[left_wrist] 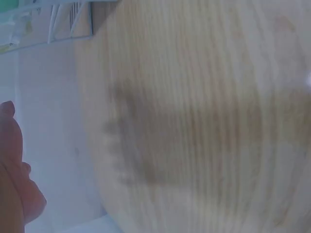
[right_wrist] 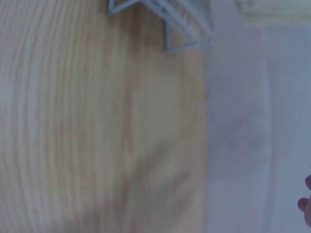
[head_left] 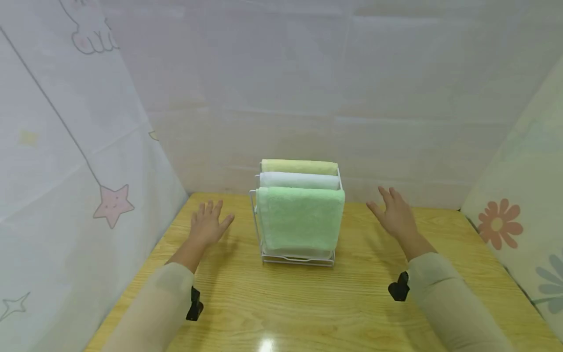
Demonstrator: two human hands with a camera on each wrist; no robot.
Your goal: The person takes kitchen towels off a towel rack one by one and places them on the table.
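In the head view a white wire rack [head_left: 298, 262] stands mid-table with three folded towels draped over it. The front one is a green towel [head_left: 303, 220], behind it hangs a white towel [head_left: 299, 180], and at the back a yellow towel [head_left: 299, 166]. To the left of the rack is my left hand [head_left: 207, 225], fingers spread, holding nothing. My right hand [head_left: 398, 217] hovers right of the rack, its fingers extended and nothing in it. Neither hand touches the rack or the towels. Both cast shadows on the wood below.
The wooden table [head_left: 281, 303] ends at a pale cloth backdrop [head_left: 281, 98] behind the rack. Printed cloth walls flank it, with a pink star [head_left: 113, 205] on the left and a red flower [head_left: 500, 224] on the right.
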